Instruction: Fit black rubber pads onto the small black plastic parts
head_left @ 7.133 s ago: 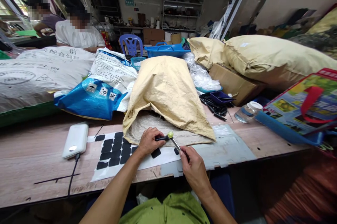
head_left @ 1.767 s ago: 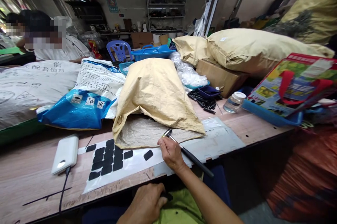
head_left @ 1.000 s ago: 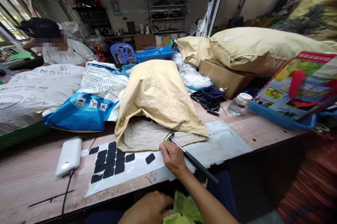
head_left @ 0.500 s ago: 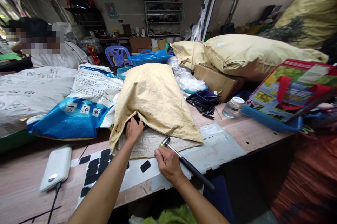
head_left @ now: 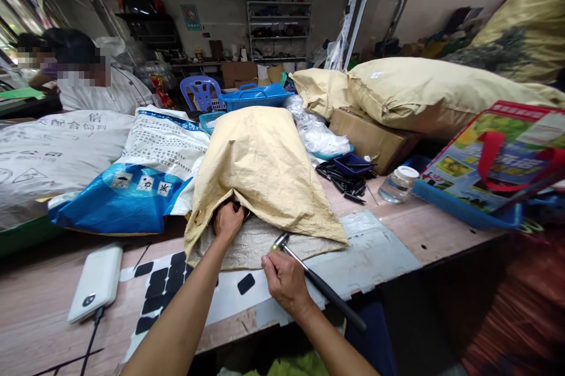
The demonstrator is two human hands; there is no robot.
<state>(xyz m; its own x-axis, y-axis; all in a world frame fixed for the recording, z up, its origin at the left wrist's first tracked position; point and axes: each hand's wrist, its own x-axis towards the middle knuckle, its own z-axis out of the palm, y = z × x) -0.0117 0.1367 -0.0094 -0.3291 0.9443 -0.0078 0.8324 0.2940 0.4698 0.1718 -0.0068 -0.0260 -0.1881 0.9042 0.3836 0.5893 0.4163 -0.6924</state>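
Note:
My left hand (head_left: 228, 220) reaches into the open mouth of a tan woven sack (head_left: 260, 170) lying on the table, its fingers curled on something dark inside that I cannot make out. My right hand (head_left: 285, 280) rests on the table edge, shut on a small hammer (head_left: 309, 279) held near its metal head, the black handle pointing back to the right. A white sheet with several black rubber pads (head_left: 168, 288) lies just left of my hands.
A white power bank (head_left: 95, 282) with a cable lies at left. Printed sacks (head_left: 132, 170), a cardboard box (head_left: 371, 137), black parts in a tray (head_left: 351, 173), a plastic jar (head_left: 397, 183) and a colourful bag (head_left: 489, 158) crowd the table. A person sits at far left.
My left hand came up from my lap and went into the sack's opening. My right hand has kept the hammer at almost the same spot.

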